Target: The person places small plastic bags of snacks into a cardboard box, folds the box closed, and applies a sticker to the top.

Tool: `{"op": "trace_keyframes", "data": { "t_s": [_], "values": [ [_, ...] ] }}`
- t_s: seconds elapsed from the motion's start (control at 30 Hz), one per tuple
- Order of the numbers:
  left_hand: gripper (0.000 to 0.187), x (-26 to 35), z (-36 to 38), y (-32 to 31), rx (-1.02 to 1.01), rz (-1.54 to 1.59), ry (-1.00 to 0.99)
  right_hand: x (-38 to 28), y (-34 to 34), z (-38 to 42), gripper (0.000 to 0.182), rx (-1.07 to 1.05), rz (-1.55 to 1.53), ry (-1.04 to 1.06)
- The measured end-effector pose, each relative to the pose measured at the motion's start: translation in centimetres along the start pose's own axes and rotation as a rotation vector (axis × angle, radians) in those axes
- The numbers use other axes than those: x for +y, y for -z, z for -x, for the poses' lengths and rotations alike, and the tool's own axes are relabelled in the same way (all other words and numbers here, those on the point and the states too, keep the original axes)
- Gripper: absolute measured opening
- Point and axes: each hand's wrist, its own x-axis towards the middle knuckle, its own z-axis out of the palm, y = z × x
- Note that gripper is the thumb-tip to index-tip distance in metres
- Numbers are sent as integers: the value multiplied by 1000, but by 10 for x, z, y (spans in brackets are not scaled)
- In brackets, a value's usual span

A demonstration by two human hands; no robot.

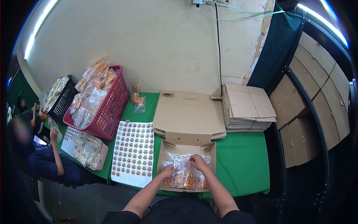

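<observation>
An open cardboard box (213,158) lies before me with its lid folded back. Clear plastic bags of round orange snacks (190,183) stand side by side in it, some with round stickers. At the box's left side, my left hand (169,171) has its fingers closed at the edge of one bag. My right hand (197,162) pinches the upper part of a bag near the middle of the box. The tips of the fingers are partly hidden by the shiny plastic.
Left of the box lies a sheet of round stickers (132,155). Beyond it stand a pink basket (112,100) heaped with snack bags and a smaller basket (100,158). Flattened boxes (190,115) and a cardboard stack (248,106) lie behind. Another person (48,160) works at far left.
</observation>
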Motion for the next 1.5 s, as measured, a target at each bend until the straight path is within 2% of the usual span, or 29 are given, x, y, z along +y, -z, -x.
{"op": "trace_keyframes", "data": {
  "t_s": [0.03,0.07,0.1,0.17,0.4,0.57,0.7,0.8,0.9,0.97,1.0,1.07,1.2,1.27,1.3,1.37,1.5],
  "values": [
    [38,14,10,-1,2,-23,-7,-1,0,1,9,10,1,0],
    [39,-28,-16,-9,4,39,-190,-2,0,3,9,20,0,0],
    [39,-23,-13,-8,2,39,-190,-1,0,3,9,22,1,-2],
    [44,-14,-7,-5,-123,-28,-94,-1,-1,4,8,49,35,50],
    [42,-15,-7,-7,-87,-32,-2,-11,3,4,10,-1,-6,26],
    [49,-6,8,-6,-159,118,165,-8,6,5,12,-72,-46,-16],
    [50,-12,4,-10,-194,168,167,-10,9,7,13,28,15,40],
    [49,-16,2,-10,-221,159,170,-6,11,7,16,-55,9,1],
    [48,-16,5,-13,-207,165,63,-3,12,8,21,-121,-66,-25],
    [47,-14,6,-13,-102,75,81,-9,18,9,24,-108,-48,-21],
    [47,-13,5,-13,-103,74,81,-10,19,8,24,-106,-49,-22],
    [49,-12,2,-13,-118,-179,39,-13,21,8,25,-125,-18,-29],
    [49,-5,2,-13,-64,-302,4,-3,21,1,26,-85,-48,-2],
    [47,22,20,-4,-43,-257,141,-2,25,-2,26,-29,-64,30],
    [47,20,19,-2,-43,-259,141,-4,27,-2,26,-28,-66,30],
    [38,14,15,4,-114,-151,149,-9,30,-5,25,-36,-66,-16],
    [30,-1,15,-6,-248,-184,87,-18,32,-9,26,-13,-156,-115]
  ]
}}
